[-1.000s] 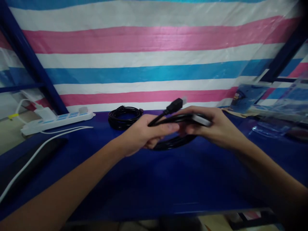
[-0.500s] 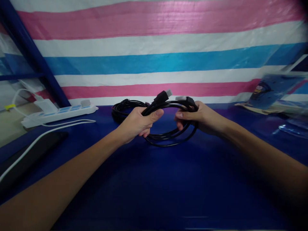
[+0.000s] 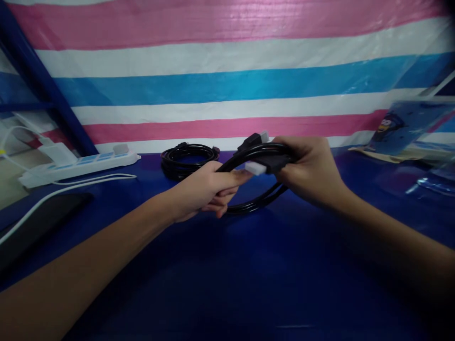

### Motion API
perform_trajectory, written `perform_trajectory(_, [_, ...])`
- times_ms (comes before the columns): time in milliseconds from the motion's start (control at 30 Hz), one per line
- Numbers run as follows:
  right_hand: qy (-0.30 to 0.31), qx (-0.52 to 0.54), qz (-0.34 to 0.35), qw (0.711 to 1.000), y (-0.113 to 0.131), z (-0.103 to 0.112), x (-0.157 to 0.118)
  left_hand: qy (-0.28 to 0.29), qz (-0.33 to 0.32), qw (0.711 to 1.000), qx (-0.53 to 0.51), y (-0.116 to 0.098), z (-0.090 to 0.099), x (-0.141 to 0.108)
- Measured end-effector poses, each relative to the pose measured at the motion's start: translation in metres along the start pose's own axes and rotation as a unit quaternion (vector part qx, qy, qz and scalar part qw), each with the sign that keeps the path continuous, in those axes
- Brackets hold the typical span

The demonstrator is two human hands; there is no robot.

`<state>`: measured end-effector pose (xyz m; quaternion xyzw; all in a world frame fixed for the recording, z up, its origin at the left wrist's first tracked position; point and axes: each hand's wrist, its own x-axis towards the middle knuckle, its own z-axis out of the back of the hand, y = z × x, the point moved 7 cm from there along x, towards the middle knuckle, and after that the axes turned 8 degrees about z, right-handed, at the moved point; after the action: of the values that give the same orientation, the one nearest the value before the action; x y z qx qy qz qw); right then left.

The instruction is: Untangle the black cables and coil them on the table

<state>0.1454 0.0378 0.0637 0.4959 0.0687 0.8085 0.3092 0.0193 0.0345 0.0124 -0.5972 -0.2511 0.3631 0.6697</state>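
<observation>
Between my hands hangs a coiled black cable, raised above the blue table. My left hand is closed round the left side of the loops, thumb on top. My right hand grips the right side of the coil along with one black plug, whose pale-capped end points left toward my left thumb. A second plug with a clear cap sticks up behind the upper loops. Beyond my left hand a second coil of black cable lies on the table.
At the left a white power strip holds a white charger. A white cord runs past a flat black object. A blue printed bag and clear plastic lie at the right. A striped sheet hangs behind.
My right hand has turned over, bringing its plug down and left across the front of the loops. My left thumb now meets that plug's tip. The view has shifted slightly.
</observation>
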Motion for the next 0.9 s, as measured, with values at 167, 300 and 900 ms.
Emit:
perform_trajectory(167, [0.086, 0.116, -0.041, 0.989, -0.002, -0.006, 0.001, -0.073, -0.095, 0.992, 0.041, -0.007, 0.003, 0.001])
perform_trajectory(300, [0.072, 0.127, -0.056, 0.988, -0.015, -0.005, -0.002, -0.095, -0.125, 0.987, -0.028, -0.001, 0.009, 0.004])
perform_trajectory(900, [-0.209, 0.245, -0.258, 0.911, -0.061, 0.008, -0.019, -0.122, -0.139, 0.963, -0.195, 0.003, -0.008, 0.01])
